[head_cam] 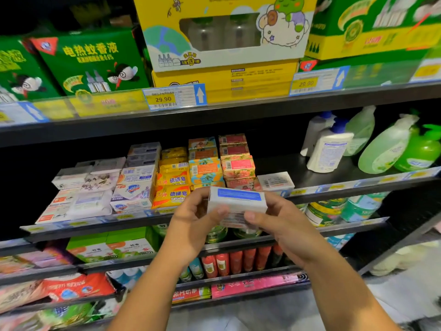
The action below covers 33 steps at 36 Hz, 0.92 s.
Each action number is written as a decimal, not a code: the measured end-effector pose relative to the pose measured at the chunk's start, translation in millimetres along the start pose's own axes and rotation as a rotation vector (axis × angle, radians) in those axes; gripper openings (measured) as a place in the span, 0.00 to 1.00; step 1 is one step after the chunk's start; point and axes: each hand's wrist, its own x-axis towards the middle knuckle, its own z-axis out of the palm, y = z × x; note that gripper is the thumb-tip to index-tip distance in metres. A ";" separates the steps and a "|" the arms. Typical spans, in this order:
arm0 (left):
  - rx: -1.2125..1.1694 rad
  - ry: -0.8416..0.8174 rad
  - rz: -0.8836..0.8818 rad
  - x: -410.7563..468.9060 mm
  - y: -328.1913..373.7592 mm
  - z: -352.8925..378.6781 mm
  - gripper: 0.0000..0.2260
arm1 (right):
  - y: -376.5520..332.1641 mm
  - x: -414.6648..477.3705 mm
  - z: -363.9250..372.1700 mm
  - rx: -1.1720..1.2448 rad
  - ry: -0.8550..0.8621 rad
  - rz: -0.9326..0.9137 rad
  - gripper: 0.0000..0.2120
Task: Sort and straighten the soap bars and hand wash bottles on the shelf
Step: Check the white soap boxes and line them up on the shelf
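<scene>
Holding one white box (237, 200) with both hands, in front of the soap shelf's edge, not on it. The left hand (191, 212) grips its left end, fingers curled behind, thumb on the near face. The right hand (282, 222) grips the right end the same way. Blue label faces up, box slightly tilted.

Grey floor (393, 297) low right. Below the hands are lower shelves with red bottles (236, 261), green cartons (107, 247) and pink packs.

The soap shelf (322, 166) is dark and sits just behind and above the box. On it, left to right:
- white packs (90, 187), lying askew
- blue-white bars (134, 185), stacked
- yellow bars (173, 186), stacked
- orange bars (205, 169), stacked
- pink bars (237, 167), stacked
- a single white bar (275, 181), flat at the front edge, right behind the held box

Further right, apart from the soaps, are the hand wash bottles. A white pump bottle (328, 149) leans left with another white one behind it. The green bottles (386, 146) lean too.

Top shelf has green boxes (93, 60), a yellow box (224, 32) and price tags (164, 99) reading 29.90.
</scene>
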 end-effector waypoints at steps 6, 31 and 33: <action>-0.002 -0.112 -0.009 -7.0 -0.5 -1.5 0.27 | -1.8 -3.7 6.3 0.114 0.139 -0.009 0.12; 0.052 -0.049 -0.058 -10.8 15.6 8.4 0.19 | -2.5 -13.8 -2.1 -0.018 0.121 -0.039 0.17; 0.101 -0.136 -0.056 -13.1 16.3 4.0 0.23 | -2.3 -13.3 -2.4 0.041 0.154 -0.029 0.16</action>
